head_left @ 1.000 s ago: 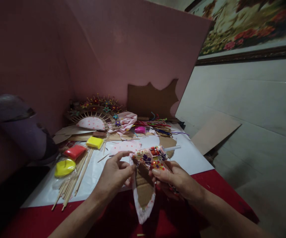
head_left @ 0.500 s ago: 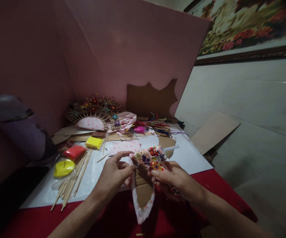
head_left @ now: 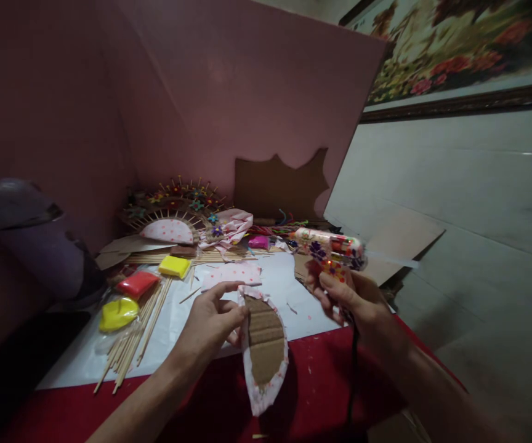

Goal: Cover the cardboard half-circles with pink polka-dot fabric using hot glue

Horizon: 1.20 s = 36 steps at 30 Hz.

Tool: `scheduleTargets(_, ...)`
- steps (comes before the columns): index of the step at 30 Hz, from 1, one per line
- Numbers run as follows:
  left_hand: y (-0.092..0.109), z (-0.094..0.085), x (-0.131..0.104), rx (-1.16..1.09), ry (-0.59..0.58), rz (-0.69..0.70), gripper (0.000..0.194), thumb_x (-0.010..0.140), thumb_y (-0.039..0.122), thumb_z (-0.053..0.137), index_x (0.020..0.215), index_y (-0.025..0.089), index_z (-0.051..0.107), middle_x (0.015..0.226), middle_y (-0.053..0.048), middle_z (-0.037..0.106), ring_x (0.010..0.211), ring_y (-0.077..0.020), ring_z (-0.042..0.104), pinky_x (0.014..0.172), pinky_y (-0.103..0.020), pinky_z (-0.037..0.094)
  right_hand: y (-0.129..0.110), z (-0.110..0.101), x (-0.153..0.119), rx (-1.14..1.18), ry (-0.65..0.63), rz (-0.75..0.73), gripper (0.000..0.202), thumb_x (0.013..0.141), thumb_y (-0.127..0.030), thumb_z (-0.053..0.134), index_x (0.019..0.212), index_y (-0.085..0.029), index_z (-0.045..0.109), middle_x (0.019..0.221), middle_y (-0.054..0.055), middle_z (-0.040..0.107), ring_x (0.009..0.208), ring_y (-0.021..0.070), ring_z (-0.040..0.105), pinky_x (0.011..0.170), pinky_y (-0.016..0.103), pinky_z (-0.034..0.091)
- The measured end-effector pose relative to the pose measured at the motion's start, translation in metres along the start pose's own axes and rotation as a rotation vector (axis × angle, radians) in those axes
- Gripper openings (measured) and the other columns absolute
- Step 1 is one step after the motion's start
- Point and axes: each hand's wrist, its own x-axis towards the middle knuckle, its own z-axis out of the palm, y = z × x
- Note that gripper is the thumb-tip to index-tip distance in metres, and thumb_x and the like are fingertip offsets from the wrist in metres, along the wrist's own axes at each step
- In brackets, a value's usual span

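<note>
Centrally: left hand pinches leaf-shaped cardboard piece — right hand, apparently clenched, grips flowered glue gun right of centre, well apart.

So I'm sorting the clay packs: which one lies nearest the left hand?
The yellow round pack, at the front beside the skewers, is nearest the left hand; the red pack and yellow block lie farther back.

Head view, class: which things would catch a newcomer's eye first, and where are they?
The flower-patterned glue gun stands out, raised in the right hand at centre right. Beside it, the left hand holds a leaf-shaped cardboard piece edged in pink cloth over the red table. Bright clay blocks lie to the left.
</note>
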Motion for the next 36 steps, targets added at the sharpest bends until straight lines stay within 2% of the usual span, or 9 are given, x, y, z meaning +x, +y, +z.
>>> scheduleTargets(3, 0.003, 0.000, 0.000, 0.002, 0.036, 0.026, 0.055, 0.061, 0.029, 0.071, 0.109, 0.007, 0.054, 0.043, 0.007, 0.054, 0.033, -0.0087, 0.046, 0.035, -0.020, 0.041, 0.022, -0.021, 0.023, -0.604, 0.100, -0.139, 0.031, 0.082, -0.042, 0.055, 0.096, -0.015, 0.058, 0.080, 0.006, 0.059, 0.069, 0.0177, 0.053, 0.060, 0.028, 0.041)
scheduleTargets(7, 0.008, -0.001, -0.002, -0.018, 0.057, 0.035, 0.057, 0.060, 0.032, 0.072, 0.108, 0.006, 0.054, 0.051, 0.002, 0.061, 0.038, -0.0098, 0.049, 0.037, -0.021, 0.043, 0.054, -0.037, 0.044, -1.147, 0.042, 0.011, 0.040, 0.087, -0.039, 0.043, 0.115, -0.013, 0.052, 0.111, 0.016, 0.056, 0.090, 0.0265, 0.059, 0.073, 0.033, 0.041)
scheduleTargets(11, 0.011, -0.001, -0.004, -0.037, 0.007, 0.019, 0.064, 0.057, 0.035, 0.074, 0.111, 0.006, 0.054, 0.054, -0.001, 0.064, 0.041, -0.0110, 0.050, 0.038, -0.022, 0.042, 0.055, -0.041, 0.042, -1.291, -0.170, 0.058, 0.038, 0.088, -0.041, 0.041, 0.110, -0.013, 0.055, 0.099, 0.015, 0.060, 0.085, 0.0260, 0.060, 0.071, 0.033, 0.041)
scheduleTargets(14, 0.011, 0.000, -0.005, -0.074, -0.048, 0.022, 0.067, 0.060, 0.034, 0.074, 0.116, 0.005, 0.052, 0.053, 0.000, 0.063, 0.041, -0.0100, 0.048, 0.040, -0.022, 0.041, 0.033, -0.032, 0.026, -1.316, -0.029, -0.140, 0.032, 0.089, -0.038, 0.042, 0.099, -0.013, 0.060, 0.096, 0.016, 0.060, 0.093, 0.0301, 0.056, 0.078, 0.039, 0.040)
scheduleTargets(17, 0.010, 0.001, -0.008, -0.125, -0.105, 0.049, 0.065, 0.066, 0.031, 0.073, 0.122, 0.009, 0.049, 0.052, 0.002, 0.061, 0.043, -0.0100, 0.050, 0.044, -0.022, 0.042, 0.012, -0.006, 0.007, -0.928, 0.059, -0.360, 0.028, 0.092, -0.034, 0.040, 0.104, -0.017, 0.058, 0.107, 0.014, 0.059, 0.101, 0.0265, 0.053, 0.086, 0.038, 0.039)
scheduleTargets(21, 0.008, 0.003, -0.010, -0.175, -0.155, 0.096, 0.059, 0.068, 0.027, 0.073, 0.120, 0.012, 0.051, 0.054, 0.003, 0.061, 0.048, -0.0103, 0.052, 0.046, -0.021, 0.043, 0.015, 0.037, -0.001, -0.139, -0.254, -0.026, 0.040, 0.082, -0.052, 0.055, 0.101, -0.017, 0.055, 0.091, 0.007, 0.064, 0.079, 0.0194, 0.060, 0.068, 0.030, 0.046)
scheduleTargets(24, 0.009, 0.003, -0.010, -0.185, -0.128, 0.132, 0.051, 0.070, 0.027, 0.072, 0.117, 0.016, 0.055, 0.065, 0.000, 0.066, 0.056, -0.0125, 0.057, 0.050, -0.023, 0.047, 0.027, 0.052, 0.006, 0.235, -0.326, 0.111, 0.039, 0.072, -0.049, 0.068, 0.087, -0.017, 0.054, 0.077, 0.000, 0.061, 0.068, 0.0145, 0.057, 0.062, 0.026, 0.045)
scheduleTargets(31, 0.007, -0.005, -0.001, -0.236, -0.117, 0.032, 0.026, 0.076, 0.035, 0.064, 0.067, 0.011, 0.069, 0.062, -0.005, 0.066, 0.056, -0.0143, 0.059, 0.051, -0.025, 0.051, 0.031, 0.046, 0.011, 0.287, -0.346, 0.087, 0.032, 0.070, -0.041, 0.071, 0.087, -0.015, 0.063, 0.079, 0.000, 0.061, 0.070, 0.0124, 0.055, 0.065, 0.023, 0.042)
scheduleTargets(36, 0.002, -0.006, 0.001, -0.154, -0.096, 0.026, 0.025, 0.076, 0.035, 0.066, 0.065, 0.012, 0.070, 0.061, -0.005, 0.067, 0.054, -0.0138, 0.061, 0.050, -0.023, 0.051, 0.030, 0.047, 0.007, 0.266, -0.308, 0.082, 0.031, 0.071, -0.041, 0.070, 0.088, -0.015, 0.063, 0.080, 0.001, 0.063, 0.070, 0.0132, 0.055, 0.066, 0.024, 0.043)
